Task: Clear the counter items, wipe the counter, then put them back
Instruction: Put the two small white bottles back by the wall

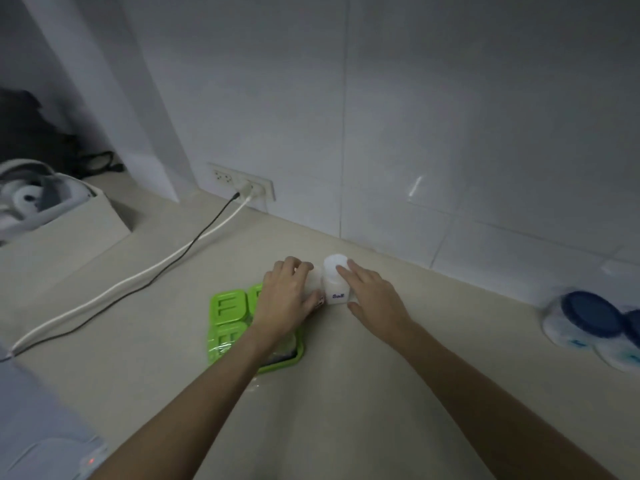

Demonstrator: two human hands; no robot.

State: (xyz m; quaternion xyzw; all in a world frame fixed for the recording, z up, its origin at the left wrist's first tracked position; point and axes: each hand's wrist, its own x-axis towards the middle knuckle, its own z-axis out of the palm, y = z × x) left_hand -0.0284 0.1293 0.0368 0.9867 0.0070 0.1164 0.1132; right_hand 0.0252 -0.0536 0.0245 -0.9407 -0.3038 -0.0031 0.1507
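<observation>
A white salt shaker (334,280) labelled "Salt" stands upright on the beige counter (381,393), close to the wall. My right hand (372,296) wraps around its right side, fingers on the lid and body. My left hand (287,294) closes over a second white shaker (316,282) just left of the salt shaker; most of that shaker is hidden by the hand. A green tray (227,311) with moulded compartments lies under my left wrist, partly wrapped in clear plastic.
A white cable (145,271) and a thin black one run from the wall socket (242,183) across the counter to the left. Blue-lidded tubs (585,318) sit at the right edge. A beige box (86,220) stands at the left, a grey appliance (41,427) at the bottom left.
</observation>
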